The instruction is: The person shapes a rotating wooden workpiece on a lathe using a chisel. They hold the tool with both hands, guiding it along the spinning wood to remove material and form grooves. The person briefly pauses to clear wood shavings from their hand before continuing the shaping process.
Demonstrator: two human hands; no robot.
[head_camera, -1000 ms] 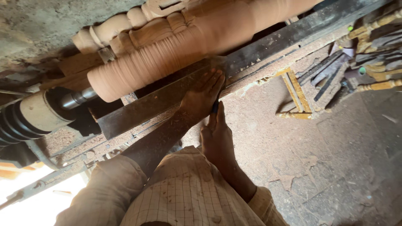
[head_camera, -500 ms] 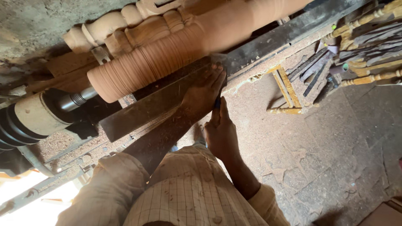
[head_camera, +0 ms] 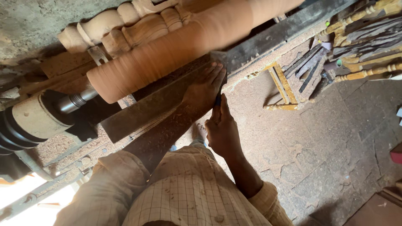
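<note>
A long round wooden workpiece (head_camera: 167, 54) is mounted on a lathe and looks blurred from spinning. My left hand (head_camera: 204, 88) lies on the dark metal tool rest (head_camera: 142, 111), pressing down the blade of a chisel (head_camera: 219, 62) whose tip meets the wood. Just behind it, my right hand (head_camera: 222, 130) is wrapped around the chisel's blue handle (head_camera: 217, 99). Both forearms are dusted with sawdust.
The lathe's pulley and spindle (head_camera: 33, 119) are at the left. Turned wooden spindles (head_camera: 125, 25) lie behind the workpiece. Several chisels and turned legs (head_camera: 360, 37) lie at the top right beside a small yellow wooden frame (head_camera: 281, 90). Sawdust covers the stone floor (head_camera: 335, 138).
Both hands stay on the chisel at the same spot on the tool rest. The view has shifted slightly, and the workpiece keeps spinning.
</note>
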